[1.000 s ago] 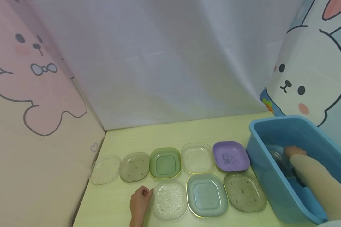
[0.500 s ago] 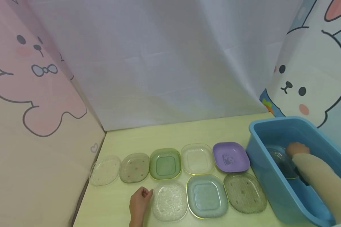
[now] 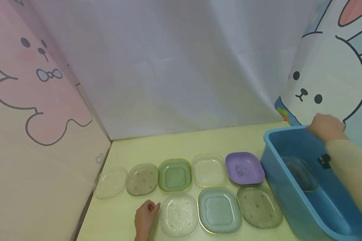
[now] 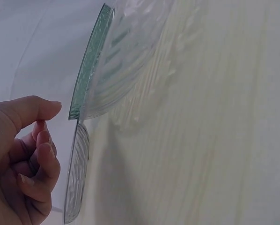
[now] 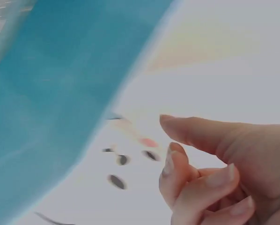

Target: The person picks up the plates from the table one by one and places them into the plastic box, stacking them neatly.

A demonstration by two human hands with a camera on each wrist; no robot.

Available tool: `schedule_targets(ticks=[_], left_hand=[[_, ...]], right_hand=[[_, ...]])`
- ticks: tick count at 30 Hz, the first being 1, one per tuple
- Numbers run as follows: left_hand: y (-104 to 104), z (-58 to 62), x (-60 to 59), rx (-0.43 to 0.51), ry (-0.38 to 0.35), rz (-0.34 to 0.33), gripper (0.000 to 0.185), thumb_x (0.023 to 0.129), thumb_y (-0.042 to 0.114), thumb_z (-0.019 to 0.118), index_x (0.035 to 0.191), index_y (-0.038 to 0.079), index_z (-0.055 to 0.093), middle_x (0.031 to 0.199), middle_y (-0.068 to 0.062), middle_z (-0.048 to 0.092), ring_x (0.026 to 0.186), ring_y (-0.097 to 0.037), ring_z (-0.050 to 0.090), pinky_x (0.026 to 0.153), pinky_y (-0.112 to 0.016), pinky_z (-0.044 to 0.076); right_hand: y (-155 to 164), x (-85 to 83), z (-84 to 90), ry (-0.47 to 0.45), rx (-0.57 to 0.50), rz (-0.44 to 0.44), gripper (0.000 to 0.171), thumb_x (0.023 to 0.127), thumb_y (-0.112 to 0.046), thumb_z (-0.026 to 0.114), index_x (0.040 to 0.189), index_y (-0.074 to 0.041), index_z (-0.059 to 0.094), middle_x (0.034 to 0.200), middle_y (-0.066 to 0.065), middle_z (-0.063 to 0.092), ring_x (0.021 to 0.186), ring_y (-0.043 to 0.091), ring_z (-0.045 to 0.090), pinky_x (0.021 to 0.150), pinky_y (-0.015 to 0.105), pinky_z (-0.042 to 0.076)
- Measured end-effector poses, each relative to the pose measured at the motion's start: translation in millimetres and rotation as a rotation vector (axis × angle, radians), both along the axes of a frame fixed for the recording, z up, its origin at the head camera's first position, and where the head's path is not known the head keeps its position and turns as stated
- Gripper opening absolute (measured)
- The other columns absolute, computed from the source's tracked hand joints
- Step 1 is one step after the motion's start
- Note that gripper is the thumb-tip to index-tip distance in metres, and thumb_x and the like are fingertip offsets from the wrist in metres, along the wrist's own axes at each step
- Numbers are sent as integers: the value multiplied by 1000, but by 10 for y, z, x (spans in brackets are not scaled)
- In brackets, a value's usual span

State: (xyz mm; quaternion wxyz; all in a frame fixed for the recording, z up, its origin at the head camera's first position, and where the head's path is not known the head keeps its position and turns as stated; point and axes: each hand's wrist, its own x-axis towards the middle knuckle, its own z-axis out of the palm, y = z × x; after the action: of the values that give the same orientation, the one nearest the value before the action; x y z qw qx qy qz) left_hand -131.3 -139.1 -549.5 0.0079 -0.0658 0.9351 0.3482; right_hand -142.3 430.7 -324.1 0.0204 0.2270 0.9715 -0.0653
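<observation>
My right hand (image 3: 328,127) is raised at the far rim of the blue bin (image 3: 292,190); in the right wrist view its fingers are loosely curled with nothing between them. Inside the bin, toward its left wall, lies a see-through dark plate (image 3: 301,174). My left hand (image 3: 144,217) hovers low over the table, fingers loosely bent and holding nothing. Just right of its thumb is a clear textured plate (image 3: 179,215). The left wrist view shows that thumb (image 4: 41,108) near the edges of a green plate (image 4: 89,65) and clear ones.
A back row holds a clear plate (image 3: 111,182), a greyish one (image 3: 142,179), a green one (image 3: 175,175), another clear one (image 3: 209,169) and a purple one (image 3: 245,168). In front are a blue-green plate (image 3: 219,210) and a dark olive one (image 3: 259,206). White cloth (image 3: 181,67) hangs behind.
My right hand has risen from beside the dark plate inside the bin up to the bin's far rim, leaving that plate there. The left hand has hardly moved.
</observation>
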Motion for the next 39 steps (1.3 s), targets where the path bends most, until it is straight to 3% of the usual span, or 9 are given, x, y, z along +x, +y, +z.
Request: schedule_targets(ticks=[5, 8, 12, 16, 19, 21, 25, 31, 39], left_hand=[[1, 1, -48, 8, 7, -15, 23, 81, 24, 68, 68, 11, 55, 60, 4, 51, 51, -9, 40, 47, -22, 30], [-3, 3, -68, 7, 1, -24, 22, 81, 24, 67, 69, 11, 56, 61, 4, 51, 52, -9, 40, 47, -23, 31], [-25, -1, -60, 4, -32, -15, 21, 82, 25, 66, 71, 10, 57, 63, 3, 52, 53, -10, 41, 48, -24, 31], [-41, -10, -47, -6, -75, 1, 21, 83, 27, 65, 75, 9, 60, 66, 2, 54, 56, -10, 43, 50, -24, 32], [-55, -18, -43, -15, -99, 16, 22, 84, 30, 64, 78, 9, 62, 68, 1, 56, 57, -11, 45, 51, -25, 33], [-68, -18, -39, -30, -113, 19, 24, 85, 32, 63, 79, 9, 63, 69, 1, 57, 59, -11, 46, 52, -25, 33], [-92, -23, -26, -45, -128, 8, 25, 85, 34, 63, 79, 9, 64, 69, 2, 58, 60, -11, 48, 53, -26, 35], [-83, -34, -5, -40, -110, -9, 26, 84, 35, 64, 78, 10, 67, 69, 2, 61, 60, -11, 50, 52, -27, 37], [-41, -13, 21, -25, -109, -25, 28, 81, 39, 66, 77, 11, 66, 68, 4, 60, 60, -10, 50, 53, -27, 36]], right_hand=[[-292, -152, 423, 80, 33, -26, 42, 89, -28, 51, 77, 12, 58, 69, 25, 56, 64, 37, 52, 54, 47, 44], [-510, -226, 596, 193, 38, -17, 46, 91, -29, 45, 65, 8, 55, 59, 19, 50, 56, 32, 47, 46, 39, 40], [-829, -288, 727, 441, -15, 13, 48, 90, -25, 41, 48, -2, 43, 44, 5, 36, 46, 22, 35, 43, 33, 29], [-1092, -388, 757, 791, -54, 11, 42, 86, -18, 41, 46, -5, 39, 43, 2, 30, 47, 20, 29, 47, 33, 22], [-1260, -476, 727, 997, -72, -4, 38, 85, -18, 43, 51, 0, 45, 48, 7, 37, 50, 18, 31, 48, 33, 22], [-1361, -516, 687, 1058, -97, -19, 39, 87, -21, 44, 57, 3, 52, 54, 13, 46, 53, 15, 34, 52, 30, 26], [-1551, -573, 592, 1129, -175, -29, 41, 90, -25, 46, 67, 7, 58, 66, 23, 56, 56, 9, 36, 60, 27, 28], [-1801, -654, 425, 1255, -262, 31, 41, 88, -23, 51, 61, 7, 56, 60, 22, 56, 50, -8, 29, 56, 22, 27], [-2000, -685, -69, 1379, -255, 109, 38, 85, -14, 54, 51, 3, 49, 48, 18, 50, 48, -6, 29, 50, 24, 25]])
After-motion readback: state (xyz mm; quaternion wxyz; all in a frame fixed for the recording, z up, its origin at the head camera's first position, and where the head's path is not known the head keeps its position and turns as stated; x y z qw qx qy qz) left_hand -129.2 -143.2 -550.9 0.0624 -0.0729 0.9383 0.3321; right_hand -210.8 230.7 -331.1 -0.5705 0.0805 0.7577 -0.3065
